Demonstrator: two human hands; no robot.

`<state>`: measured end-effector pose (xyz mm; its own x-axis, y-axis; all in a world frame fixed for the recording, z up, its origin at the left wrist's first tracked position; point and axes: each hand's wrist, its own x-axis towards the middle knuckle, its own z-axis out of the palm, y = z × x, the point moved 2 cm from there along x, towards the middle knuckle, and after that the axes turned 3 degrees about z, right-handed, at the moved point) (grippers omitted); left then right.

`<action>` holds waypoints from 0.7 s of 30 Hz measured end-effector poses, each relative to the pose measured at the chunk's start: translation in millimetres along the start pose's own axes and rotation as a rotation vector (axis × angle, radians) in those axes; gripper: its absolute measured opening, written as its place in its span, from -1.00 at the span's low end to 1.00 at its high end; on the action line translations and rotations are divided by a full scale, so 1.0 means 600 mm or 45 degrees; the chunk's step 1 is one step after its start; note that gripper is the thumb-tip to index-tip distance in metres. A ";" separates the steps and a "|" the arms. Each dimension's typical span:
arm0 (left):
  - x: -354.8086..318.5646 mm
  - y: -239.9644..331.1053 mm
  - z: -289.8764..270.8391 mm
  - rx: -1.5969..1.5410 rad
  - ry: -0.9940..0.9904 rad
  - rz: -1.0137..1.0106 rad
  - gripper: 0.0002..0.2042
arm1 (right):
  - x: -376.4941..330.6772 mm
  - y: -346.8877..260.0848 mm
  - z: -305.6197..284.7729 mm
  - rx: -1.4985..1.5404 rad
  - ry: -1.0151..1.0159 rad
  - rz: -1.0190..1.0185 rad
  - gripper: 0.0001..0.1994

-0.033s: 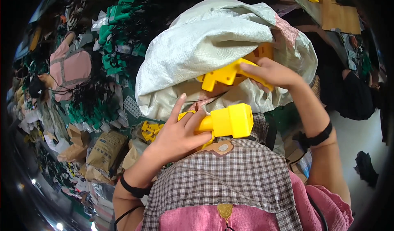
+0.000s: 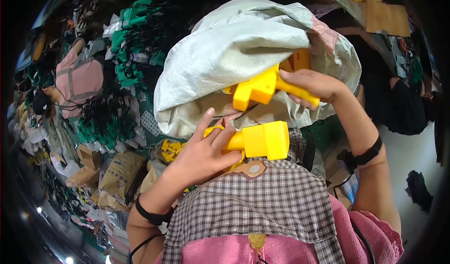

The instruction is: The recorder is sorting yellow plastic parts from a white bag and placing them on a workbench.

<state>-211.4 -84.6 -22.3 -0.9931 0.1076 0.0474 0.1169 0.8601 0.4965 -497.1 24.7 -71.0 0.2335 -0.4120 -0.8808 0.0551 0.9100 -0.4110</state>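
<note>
My left hand point(image 2: 206, 149), its index finger stretched out, is closed round a yellow plastic part with a blocky end point(image 2: 266, 140), just in front of my checked apron point(image 2: 243, 203). My right hand point(image 2: 311, 88) grips a narrow arm of another yellow plastic part with stubby branches point(image 2: 258, 86), held tilted at the mouth of a big white woven sack point(image 2: 234, 48). Inside the sack more yellow-orange pieces point(image 2: 301, 60) show; the fabric hides the rest.
Small yellow pieces point(image 2: 171, 150) lie in a bag left of my left hand. Beyond stand a brown paper sack point(image 2: 121, 175) and heaps of green parts with black cords point(image 2: 129, 43). Another person in pink point(image 2: 79, 79) is at the left. A wooden board point(image 2: 386, 13) lies at the upper right.
My right hand has shifted slightly right and down, and the yellow part in it has turned and drawn a little out from the sack. My left hand stays nearly still.
</note>
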 end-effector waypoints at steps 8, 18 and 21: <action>0.059 0.014 -0.001 0.045 -0.089 0.302 -0.96 | -0.012 0.071 0.055 0.670 -0.873 0.111 -0.37; 0.099 -0.005 -0.018 -0.098 -0.182 0.288 -0.91 | -0.048 0.039 0.026 0.274 -0.365 -0.087 -0.52; 0.128 -0.038 -0.054 -0.567 -0.092 0.113 -0.79 | -0.082 0.098 -0.006 0.814 -0.039 -0.433 -0.63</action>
<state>-290.6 -111.9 -2.1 -0.9742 0.2191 0.0541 0.1691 0.5499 0.8180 -509.1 98.4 -52.8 0.1289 -0.6840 -0.7180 0.6843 0.5854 -0.4348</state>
